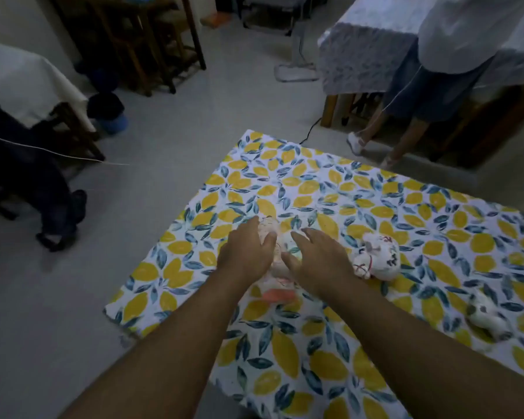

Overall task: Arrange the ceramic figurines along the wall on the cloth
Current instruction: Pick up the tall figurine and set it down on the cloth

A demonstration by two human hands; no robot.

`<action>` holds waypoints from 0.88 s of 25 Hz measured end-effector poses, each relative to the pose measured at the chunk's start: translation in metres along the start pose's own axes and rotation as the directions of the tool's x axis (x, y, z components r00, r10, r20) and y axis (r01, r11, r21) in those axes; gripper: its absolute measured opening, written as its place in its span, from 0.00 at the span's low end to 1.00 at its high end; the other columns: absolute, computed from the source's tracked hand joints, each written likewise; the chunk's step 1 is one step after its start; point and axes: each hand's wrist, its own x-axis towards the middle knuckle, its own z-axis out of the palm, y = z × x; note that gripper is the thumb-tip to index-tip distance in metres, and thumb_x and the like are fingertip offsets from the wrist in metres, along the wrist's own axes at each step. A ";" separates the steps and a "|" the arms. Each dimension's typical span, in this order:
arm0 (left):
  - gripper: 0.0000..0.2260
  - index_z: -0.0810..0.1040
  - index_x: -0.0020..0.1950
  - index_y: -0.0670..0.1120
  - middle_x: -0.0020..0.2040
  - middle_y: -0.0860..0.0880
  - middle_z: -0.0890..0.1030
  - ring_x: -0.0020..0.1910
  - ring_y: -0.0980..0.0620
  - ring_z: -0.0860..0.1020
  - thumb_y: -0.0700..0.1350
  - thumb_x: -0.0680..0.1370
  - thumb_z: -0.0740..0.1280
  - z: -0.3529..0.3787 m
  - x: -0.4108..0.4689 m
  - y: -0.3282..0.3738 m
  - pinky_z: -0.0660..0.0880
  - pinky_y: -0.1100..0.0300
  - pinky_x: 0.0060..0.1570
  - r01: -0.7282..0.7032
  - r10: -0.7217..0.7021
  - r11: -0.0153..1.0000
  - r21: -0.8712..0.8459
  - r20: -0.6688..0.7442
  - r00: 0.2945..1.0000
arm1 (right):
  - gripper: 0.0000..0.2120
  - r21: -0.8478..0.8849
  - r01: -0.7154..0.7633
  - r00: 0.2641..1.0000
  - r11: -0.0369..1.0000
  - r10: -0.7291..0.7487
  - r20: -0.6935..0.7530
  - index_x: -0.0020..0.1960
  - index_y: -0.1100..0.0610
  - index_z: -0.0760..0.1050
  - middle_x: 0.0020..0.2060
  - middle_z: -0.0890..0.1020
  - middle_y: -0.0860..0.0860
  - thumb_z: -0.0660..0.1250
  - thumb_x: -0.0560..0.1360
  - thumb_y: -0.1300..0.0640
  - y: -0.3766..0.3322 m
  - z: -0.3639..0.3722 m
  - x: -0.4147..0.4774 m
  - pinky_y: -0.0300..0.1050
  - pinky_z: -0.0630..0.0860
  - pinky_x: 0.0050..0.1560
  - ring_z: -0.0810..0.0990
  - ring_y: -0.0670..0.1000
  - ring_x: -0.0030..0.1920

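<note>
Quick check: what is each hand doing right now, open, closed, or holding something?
Left hand: open, fingers spread, against the left side of the white painted ceramic figurine; no closed grip visible.
Right hand: open, on the figurine's right side.

No words, numbers or brand names are showing clearly enough to read. The white figurine (378,257) lying just right of the right hand (318,261) is carrying dark brush-like marks, but they are staying too blurred to make out.

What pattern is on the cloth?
Yellow lemons with blue-green leaves on the white cloth, seen in the head view.
</note>
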 end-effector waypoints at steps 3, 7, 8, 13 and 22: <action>0.33 0.56 0.79 0.48 0.77 0.43 0.65 0.72 0.43 0.67 0.64 0.79 0.57 0.019 0.019 -0.035 0.67 0.45 0.68 0.206 -0.150 0.946 -0.250 0.225 0.963 | 0.31 0.211 -0.134 0.987 0.968 0.112 0.114 0.78 0.56 0.61 0.77 0.67 0.58 0.52 0.82 0.38 -0.018 0.023 0.021 0.57 0.64 0.74 0.64 0.59 0.76; 0.31 0.62 0.77 0.50 0.72 0.45 0.72 0.65 0.45 0.75 0.64 0.79 0.59 0.036 0.032 -0.055 0.73 0.46 0.63 0.343 -0.156 0.842 -0.417 0.421 0.894 | 0.33 0.538 -0.320 0.944 0.780 0.215 0.250 0.82 0.55 0.53 0.78 0.66 0.57 0.55 0.83 0.41 -0.025 0.042 0.036 0.53 0.67 0.71 0.67 0.59 0.76; 0.29 0.65 0.75 0.50 0.69 0.46 0.75 0.61 0.47 0.77 0.63 0.79 0.61 0.034 0.035 -0.053 0.76 0.46 0.60 0.358 -0.145 0.807 -0.470 0.430 0.891 | 0.33 0.591 -0.330 0.943 0.736 0.222 0.249 0.82 0.54 0.51 0.79 0.64 0.56 0.57 0.83 0.42 -0.026 0.041 0.037 0.50 0.66 0.70 0.66 0.57 0.77; 0.24 0.67 0.73 0.53 0.52 0.54 0.79 0.44 0.61 0.81 0.56 0.79 0.67 0.012 0.059 -0.035 0.78 0.65 0.34 0.269 -0.010 0.757 -0.595 0.402 0.916 | 0.37 0.739 -0.286 0.949 0.609 0.286 0.132 0.82 0.47 0.52 0.77 0.69 0.52 0.67 0.79 0.45 -0.017 0.023 0.045 0.52 0.76 0.63 0.74 0.54 0.71; 0.25 0.69 0.72 0.57 0.65 0.56 0.75 0.61 0.56 0.76 0.47 0.77 0.72 -0.014 0.084 -0.024 0.81 0.52 0.50 -0.163 0.382 0.709 -0.686 0.179 0.907 | 0.40 0.875 -0.019 0.939 0.484 0.309 -0.150 0.78 0.38 0.60 0.70 0.70 0.47 0.76 0.74 0.58 -0.013 0.012 0.054 0.53 0.82 0.57 0.76 0.51 0.67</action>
